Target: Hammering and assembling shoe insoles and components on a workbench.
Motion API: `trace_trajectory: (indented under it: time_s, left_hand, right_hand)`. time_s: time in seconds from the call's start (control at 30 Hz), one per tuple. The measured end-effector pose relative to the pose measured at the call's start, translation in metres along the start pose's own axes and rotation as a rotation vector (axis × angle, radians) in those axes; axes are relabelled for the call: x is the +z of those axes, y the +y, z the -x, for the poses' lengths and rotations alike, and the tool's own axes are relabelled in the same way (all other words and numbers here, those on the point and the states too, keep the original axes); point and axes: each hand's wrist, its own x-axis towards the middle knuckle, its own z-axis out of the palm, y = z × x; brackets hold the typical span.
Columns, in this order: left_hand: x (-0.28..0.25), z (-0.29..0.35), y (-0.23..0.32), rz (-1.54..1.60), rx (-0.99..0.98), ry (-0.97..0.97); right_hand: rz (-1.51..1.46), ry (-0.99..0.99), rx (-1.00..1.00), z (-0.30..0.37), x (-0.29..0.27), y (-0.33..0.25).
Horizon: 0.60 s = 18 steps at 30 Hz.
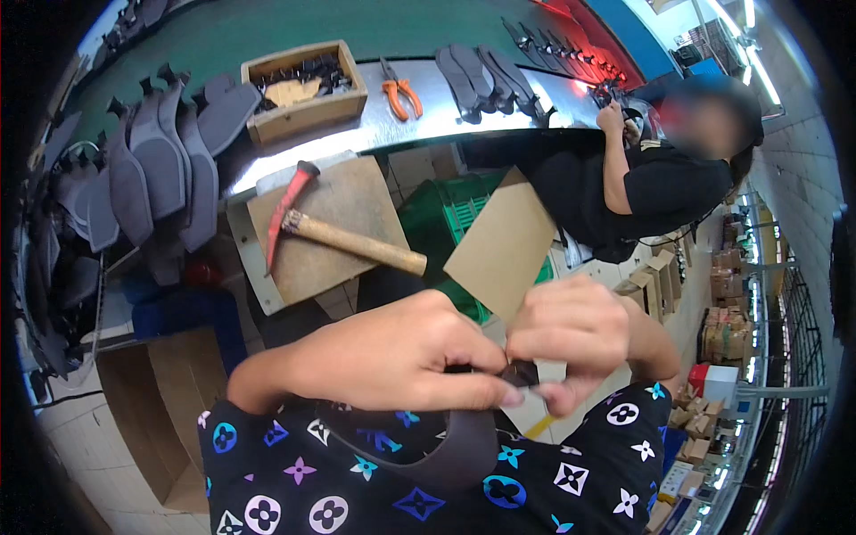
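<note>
The left hand (pixel 406 348) and the right hand (pixel 571 339) met above the person's lap, close together, with the fingers of both hands curled in and the thumbs pinching one end of a dark grey sole (pixel 468 450); the rest of the sole hung below them, over the black patterned clothing (pixel 330 513), and curved off toward the left; the detail under the fingertips could not be made out.

Ahead of the left hand, a hammer (pixel 348 241) with a red head and wooden handle lay across a worn board (pixel 357 196); beyond the board ran a shiny metal counter (pixel 379 134), which bore a wooden box (pixel 308 118) of small dark parts, orange-handled pliers (pixel 400 100) just to its right, and a row of flat soles (pixel 464 80) farther right; more soles were heaped at the left (pixel 160 160); a cardboard sheet (pixel 504 245) stood before a green crate (pixel 464 214); a co-worker (pixel 669 183) in black was at the counter on the right; an open carton (pixel 183 392) stood at the lower left.
</note>
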Motion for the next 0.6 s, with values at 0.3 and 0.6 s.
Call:
trace_trajectory:
  time_s: [0.3,0.6]
  left_hand:
    - [-0.016,-0.044,-0.044,-0.908,0.057,0.966]
    - [-0.013,-0.022,-0.065,-0.612,-0.26,0.925]
  right_hand:
    - [-1.011,0.656,0.829,0.021,0.098,0.008]
    - [-0.772,1.676,1.049,0.184,0.182,0.187]
